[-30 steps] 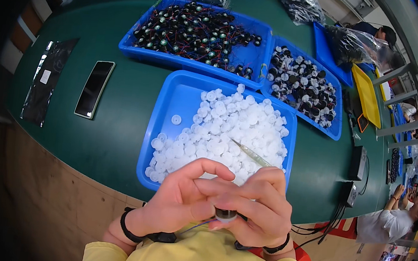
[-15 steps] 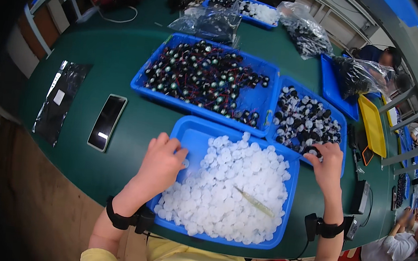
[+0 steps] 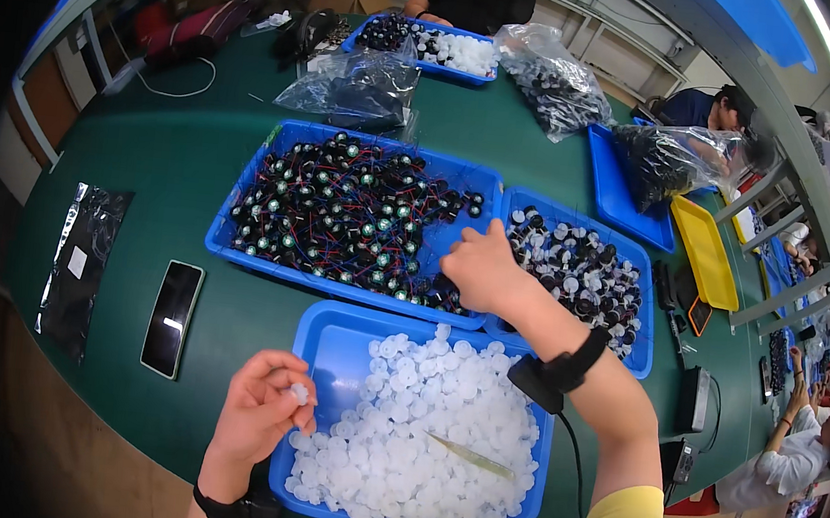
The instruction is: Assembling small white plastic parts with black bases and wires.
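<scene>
My left hand [image 3: 261, 406], at the left edge of the front blue tray [image 3: 324, 325], pinches a small translucent white plastic cap [image 3: 299, 393] between thumb and fingers. That tray holds a heap of the same white caps [image 3: 398, 437]. My right hand [image 3: 484, 269] reaches over the right end of the larger blue tray [image 3: 346, 304], among small round black parts [image 3: 340, 212] with red and blue wires. Its fingertips point down and are hidden, so what they hold cannot be told. To its right, a blue tray [image 3: 643, 326] holds black parts fitted with white caps [image 3: 583, 275].
On the heap of caps lies a thin pale greenish strip [image 3: 471, 456]. A phone [image 3: 172, 321] and a black plastic bag [image 3: 81, 272] lie at the left. Clear bags [image 3: 557, 78] and a yellow tray [image 3: 705, 252] are farther off. A person [image 3: 475, 0] sits across the table.
My right hand has left the right tray, where it held a black part with a white cap, and moved left to the wired parts. My left hand has turned, showing the cap. The view has shifted.
</scene>
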Demonstrator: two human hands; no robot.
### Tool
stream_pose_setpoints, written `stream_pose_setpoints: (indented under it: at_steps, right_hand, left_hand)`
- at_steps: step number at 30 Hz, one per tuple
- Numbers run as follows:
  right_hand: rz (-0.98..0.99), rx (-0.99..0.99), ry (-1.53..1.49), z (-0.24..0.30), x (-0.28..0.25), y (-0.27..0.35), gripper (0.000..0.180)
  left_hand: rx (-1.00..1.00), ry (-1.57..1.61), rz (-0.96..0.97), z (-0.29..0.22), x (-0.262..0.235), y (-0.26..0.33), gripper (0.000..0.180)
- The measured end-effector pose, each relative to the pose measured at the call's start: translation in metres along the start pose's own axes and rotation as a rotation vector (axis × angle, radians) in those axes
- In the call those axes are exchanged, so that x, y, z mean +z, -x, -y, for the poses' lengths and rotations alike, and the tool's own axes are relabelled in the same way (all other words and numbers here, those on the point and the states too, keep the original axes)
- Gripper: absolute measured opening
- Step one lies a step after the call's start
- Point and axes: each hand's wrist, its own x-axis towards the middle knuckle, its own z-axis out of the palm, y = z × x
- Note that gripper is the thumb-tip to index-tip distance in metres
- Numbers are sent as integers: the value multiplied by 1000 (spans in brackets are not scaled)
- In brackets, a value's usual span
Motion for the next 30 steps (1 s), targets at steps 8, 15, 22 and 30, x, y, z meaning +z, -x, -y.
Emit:
stream_pose_setpoints:
  at_steps: [8,15,22,30]
  right_hand:
    - [37,-34,-49,-9,13,-23,15]
    - [-371,206,-256,-24,-15,-1,25]
    - [-829,-267,-509,37,-65,87,27]
    - [-927,-232,-406,127,-69,188,25]
  left_hand:
    - [-117,385,30,7,-16,21,15]
    - [-144,412,-42,5,-5,31,11]
    - [-17,-42,-61,2,24,43,18]
    - [12,52,495,26,72,56,65]
